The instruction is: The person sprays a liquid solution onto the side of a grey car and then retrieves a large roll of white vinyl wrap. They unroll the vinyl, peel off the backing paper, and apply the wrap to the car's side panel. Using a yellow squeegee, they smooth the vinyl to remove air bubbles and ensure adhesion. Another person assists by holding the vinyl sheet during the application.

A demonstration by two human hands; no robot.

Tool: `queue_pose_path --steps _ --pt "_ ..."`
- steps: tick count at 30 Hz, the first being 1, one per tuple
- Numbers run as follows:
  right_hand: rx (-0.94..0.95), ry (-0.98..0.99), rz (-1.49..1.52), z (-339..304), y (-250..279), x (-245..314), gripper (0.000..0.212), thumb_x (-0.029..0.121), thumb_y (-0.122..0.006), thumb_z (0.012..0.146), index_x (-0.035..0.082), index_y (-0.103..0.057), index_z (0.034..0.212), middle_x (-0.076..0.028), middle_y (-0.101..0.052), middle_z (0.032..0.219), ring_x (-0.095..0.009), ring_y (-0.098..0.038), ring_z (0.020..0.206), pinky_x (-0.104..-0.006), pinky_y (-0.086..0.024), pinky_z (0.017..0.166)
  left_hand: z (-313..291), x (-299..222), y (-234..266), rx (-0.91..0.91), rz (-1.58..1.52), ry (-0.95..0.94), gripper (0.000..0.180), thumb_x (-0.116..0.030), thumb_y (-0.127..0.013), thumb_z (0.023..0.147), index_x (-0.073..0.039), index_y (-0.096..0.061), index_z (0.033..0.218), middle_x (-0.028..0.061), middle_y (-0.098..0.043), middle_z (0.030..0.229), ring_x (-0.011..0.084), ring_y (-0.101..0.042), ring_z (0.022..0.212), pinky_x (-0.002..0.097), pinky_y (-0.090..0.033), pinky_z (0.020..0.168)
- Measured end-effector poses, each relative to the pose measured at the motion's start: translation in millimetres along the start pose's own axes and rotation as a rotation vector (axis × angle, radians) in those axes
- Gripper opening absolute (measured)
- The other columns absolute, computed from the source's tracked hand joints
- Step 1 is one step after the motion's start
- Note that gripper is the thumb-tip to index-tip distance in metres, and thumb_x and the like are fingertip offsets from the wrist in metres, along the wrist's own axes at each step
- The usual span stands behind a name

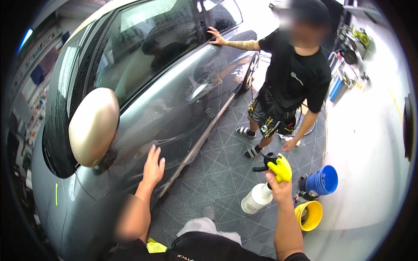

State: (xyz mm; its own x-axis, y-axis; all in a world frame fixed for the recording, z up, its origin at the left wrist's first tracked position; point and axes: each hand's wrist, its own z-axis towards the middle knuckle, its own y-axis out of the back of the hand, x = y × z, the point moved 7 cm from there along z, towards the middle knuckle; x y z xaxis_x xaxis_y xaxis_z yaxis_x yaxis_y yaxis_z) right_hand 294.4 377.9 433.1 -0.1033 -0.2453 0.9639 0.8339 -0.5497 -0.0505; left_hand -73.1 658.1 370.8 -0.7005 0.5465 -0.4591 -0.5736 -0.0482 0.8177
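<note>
tiled floor (191,187), right hand (280,187) gripping spray bottle (257,198)

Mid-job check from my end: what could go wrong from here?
The right hand grips the white spray bottle near its yellow-and-black trigger head; a slip might drop it onto the dark grey patterned floor.

A co-worker in a black T-shirt stands nearby, one hand on the dark grey car, so stray spray might reach them.

The round blue bucket and round yellow bucket stand to the right; a sideways step could tip one.
</note>
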Motion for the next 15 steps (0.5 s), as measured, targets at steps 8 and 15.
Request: queue_pose_path --steps 8,15 --pt "0.239 -0.027 -0.259 94 -23 5 0.057 0.003 -0.063 0.088 -0.002 -0.04 0.14 -0.012 -0.064 0.118 -0.015 -0.064 0.09 -0.0288 -0.05 0.087 56 6 17 -0.229 -0.26 0.232 0.053 -0.022 -0.06 0.091 0.0 -0.048 0.138 0.0272 -0.038 0.148 0.0403 -0.038 0.137 0.0413 -0.032 0.113" --pt "0.559 -0.056 -0.035 117 -8 -41 0.055 0.006 -0.068 0.086 -0.003 -0.044 0.135 -0.008 -0.062 0.107 -0.015 -0.06 0.095 -0.0285 -0.05 0.085 -24 -16 -80 -0.106 -0.328 0.583 0.045 -0.024 -0.061 0.092 0.002 -0.057 0.128 0.0231 -0.057 0.132 0.0326 -0.064 0.105 0.038 -0.051 0.093"
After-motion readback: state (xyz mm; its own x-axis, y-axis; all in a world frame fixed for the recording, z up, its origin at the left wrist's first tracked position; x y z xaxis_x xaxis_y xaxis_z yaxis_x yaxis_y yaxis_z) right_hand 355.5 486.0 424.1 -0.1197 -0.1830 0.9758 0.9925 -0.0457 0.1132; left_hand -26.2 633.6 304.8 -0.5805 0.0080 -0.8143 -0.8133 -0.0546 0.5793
